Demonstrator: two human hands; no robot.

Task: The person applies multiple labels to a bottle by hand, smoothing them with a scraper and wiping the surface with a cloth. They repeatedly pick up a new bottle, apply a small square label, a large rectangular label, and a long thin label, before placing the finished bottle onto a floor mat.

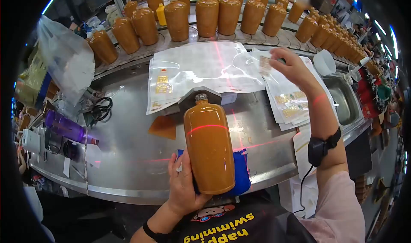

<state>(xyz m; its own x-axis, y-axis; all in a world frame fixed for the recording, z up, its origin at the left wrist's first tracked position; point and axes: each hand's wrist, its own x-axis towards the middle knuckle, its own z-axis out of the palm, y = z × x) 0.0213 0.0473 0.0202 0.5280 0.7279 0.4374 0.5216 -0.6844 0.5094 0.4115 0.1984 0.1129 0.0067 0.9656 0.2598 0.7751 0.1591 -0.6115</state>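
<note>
A glossy brown bottle [208, 153] lies tilted in front of me, its neck toward a grey V-shaped rest [186, 98] and its base toward me. My left hand [183, 185] grips the lower left side of this bottle, with the thumb partly hidden. Under the bottle's lower end is a blue cloth pad [242, 174]. Over the white label sheets at the right, my right hand [292, 67] is raised, its fingers pinching a small see-through label [265, 65] with faint print. The large sheet [205, 63] behind the rest has gold lettering, as do the sheets [293, 101] below my right hand.
Several brown bottles [206, 18] stand on a curved conveyor [192, 34] at the back, with a small yellow bottle [161, 15] among them. At left are a plastic bag [64, 58], black scissors [102, 108] and a purple bottle [64, 125]. A sink [344, 101] holding a white bowl [324, 63] is at right.
</note>
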